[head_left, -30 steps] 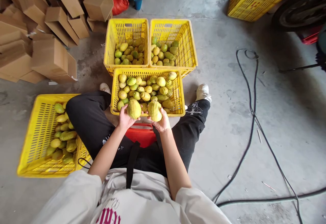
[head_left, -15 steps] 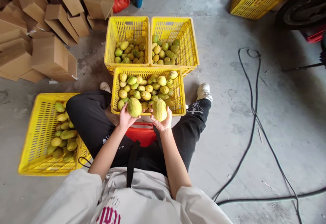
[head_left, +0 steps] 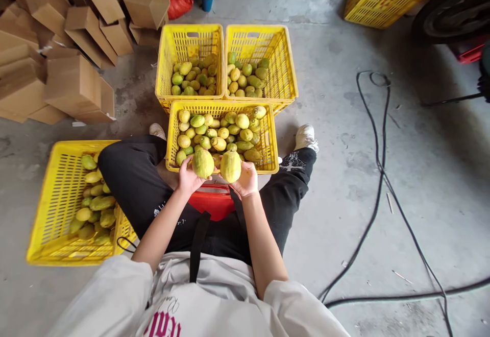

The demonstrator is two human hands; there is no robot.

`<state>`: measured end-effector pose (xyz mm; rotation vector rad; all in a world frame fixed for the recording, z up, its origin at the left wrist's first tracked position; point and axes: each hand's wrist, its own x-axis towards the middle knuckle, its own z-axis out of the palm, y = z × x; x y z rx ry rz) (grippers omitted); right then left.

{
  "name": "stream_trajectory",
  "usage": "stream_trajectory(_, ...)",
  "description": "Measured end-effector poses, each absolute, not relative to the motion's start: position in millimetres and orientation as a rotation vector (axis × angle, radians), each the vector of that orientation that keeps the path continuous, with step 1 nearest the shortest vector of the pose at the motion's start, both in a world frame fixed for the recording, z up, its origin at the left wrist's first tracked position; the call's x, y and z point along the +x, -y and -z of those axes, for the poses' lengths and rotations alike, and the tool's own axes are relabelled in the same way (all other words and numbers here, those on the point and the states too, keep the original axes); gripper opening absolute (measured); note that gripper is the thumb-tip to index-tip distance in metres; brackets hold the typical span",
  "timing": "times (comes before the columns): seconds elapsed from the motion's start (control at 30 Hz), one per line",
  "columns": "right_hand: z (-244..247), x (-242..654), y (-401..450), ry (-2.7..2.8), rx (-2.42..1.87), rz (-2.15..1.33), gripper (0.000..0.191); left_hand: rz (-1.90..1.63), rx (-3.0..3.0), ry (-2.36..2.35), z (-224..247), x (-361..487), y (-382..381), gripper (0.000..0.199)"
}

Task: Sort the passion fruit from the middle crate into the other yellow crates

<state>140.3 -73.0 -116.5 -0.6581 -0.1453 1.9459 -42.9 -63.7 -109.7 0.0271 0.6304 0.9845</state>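
Observation:
My left hand [head_left: 190,177] is closed round a yellow-green papaya [head_left: 202,163], cupping it from the left and below. In my right hand [head_left: 246,177] rests another yellow-green papaya [head_left: 230,167], gripped from its right side. Both fruits are held close together, over the near rim of a yellow crate [head_left: 221,106] between my legs. Many papayas [head_left: 219,144], green to yellow, lie inside that crate. Some fingers are hidden behind the fruits.
Two more yellow crates [head_left: 189,29] [head_left: 260,28] with papayas stand beyond the near one. Left of my leg is another papaya crate [head_left: 49,204]. Cardboard boxes [head_left: 74,84] are piled at the upper left. A black cable [head_left: 377,209] lies on the floor at right, near a wheel [head_left: 446,15].
The papaya in my right hand has moved left, closer to the other one, and has turned in the fingers. My left hand has hardly moved.

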Motion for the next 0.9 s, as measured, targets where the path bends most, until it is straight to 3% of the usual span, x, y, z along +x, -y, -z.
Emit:
stream_trajectory(0.47, 115.3, 144.8, 74.7, 0.211, -0.595, -1.870, 0.051, -1.042, 0.030, -0.623, 103.2, -40.0, 62.5, 0.042)
stream_trajectory(0.9, 113.7, 139.0, 73.2, 0.137, -0.597, -1.914, 0.048, -1.048, -0.104, -0.700, 111.0, -42.8, 62.4, 0.047)
